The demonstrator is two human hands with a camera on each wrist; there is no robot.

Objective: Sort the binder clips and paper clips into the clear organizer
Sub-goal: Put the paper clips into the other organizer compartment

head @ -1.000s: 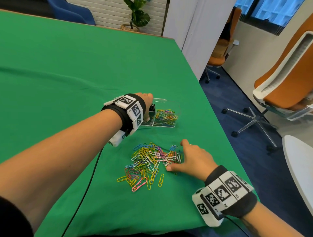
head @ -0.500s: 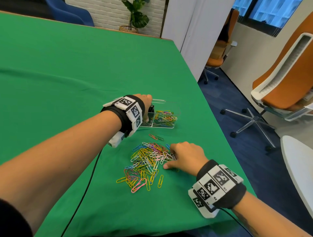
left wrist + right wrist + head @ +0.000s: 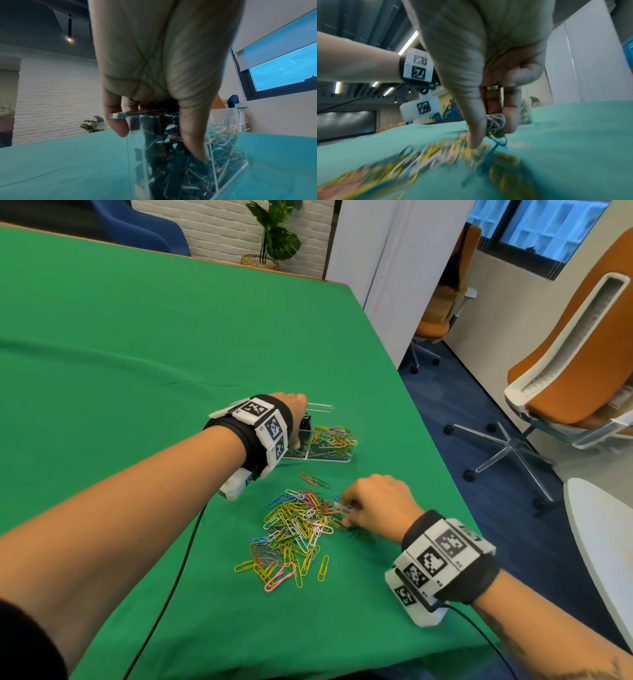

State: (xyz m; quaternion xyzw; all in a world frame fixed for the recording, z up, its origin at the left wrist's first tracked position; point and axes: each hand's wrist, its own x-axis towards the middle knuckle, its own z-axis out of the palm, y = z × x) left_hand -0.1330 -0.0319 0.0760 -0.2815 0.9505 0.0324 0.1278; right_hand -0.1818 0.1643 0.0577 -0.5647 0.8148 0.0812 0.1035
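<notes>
Left hand [image 3: 294,419] grips the clear organizer [image 3: 337,455] — thumb and fingers clamped over its left wall. Right hand [image 3: 376,506] fingers pinch paper clips [image 3: 494,124] from the near pile [image 3: 294,535] on the worktop [image 3: 137,354].

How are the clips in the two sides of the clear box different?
In the clear organizer, the left compartment's binder clips are black, with few showing beside the left hand. The right compartment's paper clips are thin, many-coloured wire and form a bigger heap. Both kinds lie jumbled inside the same box.
</notes>
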